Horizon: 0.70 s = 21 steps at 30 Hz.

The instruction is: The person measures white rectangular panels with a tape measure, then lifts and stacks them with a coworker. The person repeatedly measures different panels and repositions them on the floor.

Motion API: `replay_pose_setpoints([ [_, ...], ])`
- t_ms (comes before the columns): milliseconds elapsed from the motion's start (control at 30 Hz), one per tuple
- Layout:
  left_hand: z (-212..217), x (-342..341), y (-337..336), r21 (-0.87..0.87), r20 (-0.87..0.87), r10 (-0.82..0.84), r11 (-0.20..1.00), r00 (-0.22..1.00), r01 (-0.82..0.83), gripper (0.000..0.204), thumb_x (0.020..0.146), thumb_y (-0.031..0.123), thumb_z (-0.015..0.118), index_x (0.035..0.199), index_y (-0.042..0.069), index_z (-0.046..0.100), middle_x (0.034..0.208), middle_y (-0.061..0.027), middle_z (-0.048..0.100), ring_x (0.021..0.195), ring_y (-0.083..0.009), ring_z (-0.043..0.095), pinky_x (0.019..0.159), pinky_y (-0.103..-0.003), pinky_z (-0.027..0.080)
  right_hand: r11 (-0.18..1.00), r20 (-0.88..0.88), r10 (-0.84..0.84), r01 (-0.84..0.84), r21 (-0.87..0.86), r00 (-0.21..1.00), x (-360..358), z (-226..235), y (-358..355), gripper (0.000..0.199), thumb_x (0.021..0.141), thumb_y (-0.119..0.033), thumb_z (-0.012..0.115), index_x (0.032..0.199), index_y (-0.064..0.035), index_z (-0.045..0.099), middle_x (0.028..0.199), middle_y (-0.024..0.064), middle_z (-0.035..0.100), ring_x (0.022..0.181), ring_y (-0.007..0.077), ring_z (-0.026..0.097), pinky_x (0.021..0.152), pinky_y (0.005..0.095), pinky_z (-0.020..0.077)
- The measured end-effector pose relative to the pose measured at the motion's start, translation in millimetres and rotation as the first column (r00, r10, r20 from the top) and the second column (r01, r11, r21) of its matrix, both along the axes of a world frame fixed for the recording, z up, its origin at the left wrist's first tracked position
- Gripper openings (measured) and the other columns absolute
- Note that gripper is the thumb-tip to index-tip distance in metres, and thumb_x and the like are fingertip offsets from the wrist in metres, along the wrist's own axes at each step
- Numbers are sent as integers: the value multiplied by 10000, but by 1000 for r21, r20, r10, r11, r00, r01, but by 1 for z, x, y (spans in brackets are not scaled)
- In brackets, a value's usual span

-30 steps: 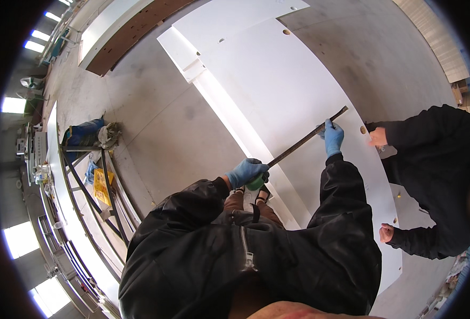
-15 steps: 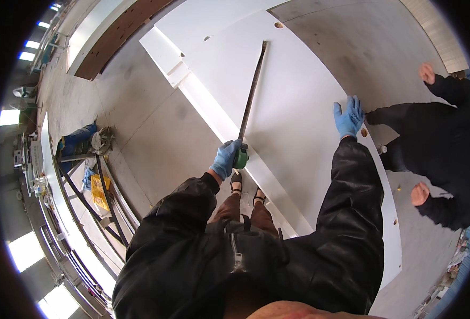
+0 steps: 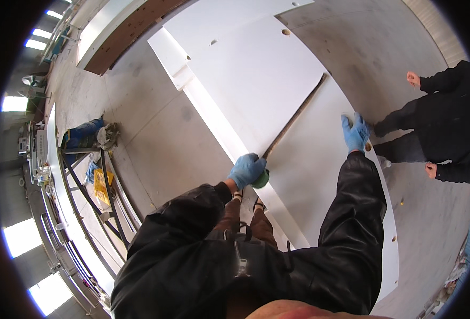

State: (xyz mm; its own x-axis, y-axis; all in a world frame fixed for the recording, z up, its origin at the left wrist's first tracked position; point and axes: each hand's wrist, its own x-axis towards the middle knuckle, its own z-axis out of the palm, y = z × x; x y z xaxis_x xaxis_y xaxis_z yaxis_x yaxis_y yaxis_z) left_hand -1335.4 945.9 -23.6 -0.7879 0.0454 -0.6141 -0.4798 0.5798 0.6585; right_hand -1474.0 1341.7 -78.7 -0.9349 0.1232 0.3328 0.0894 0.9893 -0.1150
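Observation:
My left hand point(image 3: 246, 170), in a blue glove, is closed round the green case of a tape measure point(image 3: 262, 179) above the near edge of a large white panel point(image 3: 251, 74). From the case the extended blade point(image 3: 297, 114) slants away to the right over the panel, its far end close to the panel's right edge. My right hand point(image 3: 355, 134), gloved in blue too, is at that right edge with its fingers apart and nothing in them. Whether the palm presses on the panel is hard to tell. Beside it a round hole point(image 3: 368, 146) shows near the edge.
At the right stands another person point(image 3: 447, 122) in dark clothes. A black metal frame point(image 3: 88, 212) with a blue bag point(image 3: 80, 137) and a yellow packet point(image 3: 102, 186) stands at the left. Another brown-edged white panel point(image 3: 104, 50) lies at the far left.
The blade has swung to the right, its far end passing from mid-panel to near the right edge. My left hand has shifted right and nearer. The other person's arms and legs have moved.

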Motion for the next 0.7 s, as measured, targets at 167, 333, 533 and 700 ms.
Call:
replay_pose_setpoints([
  [167,4,13,1,112,110,161,978,981,-174,403,869,336,602,867,-56,698,762,-204,687,745,-283,700,724,-383,547,998,-38,34,-36,-42,999,10,-3,-2,569,859,-494,667,1166,-18,621,1149,195,666,1074,374,616,927,469,475],
  [333,-6,31,2,162,207,297,929,932,-332,389,878,331,608,870,-46,706,762,-179,700,714,-275,695,708,-368,545,997,-132,66,-72,-38,989,26,-20,-4,528,883,-467,654,1171,-26,607,1162,193,658,1084,390,600,929,487,459],
  [533,-10,22,-14,191,205,215,948,955,-254,414,882,351,612,854,-53,698,742,-172,687,729,-244,687,716,-364,541,996,-96,52,-44,78,994,21,-9,-12,605,907,-464,626,1305,-22,517,1412,205,503,1275,391,497,1018,522,398],
  [700,15,50,-32,511,390,272,730,880,-453,204,918,150,604,920,-44,668,807,-66,667,692,-142,626,646,-277,517,979,-292,189,-203,-15,937,15,12,-79,628,895,-422,640,1354,-30,469,1541,200,369,1437,381,324,1112,561,297],
])
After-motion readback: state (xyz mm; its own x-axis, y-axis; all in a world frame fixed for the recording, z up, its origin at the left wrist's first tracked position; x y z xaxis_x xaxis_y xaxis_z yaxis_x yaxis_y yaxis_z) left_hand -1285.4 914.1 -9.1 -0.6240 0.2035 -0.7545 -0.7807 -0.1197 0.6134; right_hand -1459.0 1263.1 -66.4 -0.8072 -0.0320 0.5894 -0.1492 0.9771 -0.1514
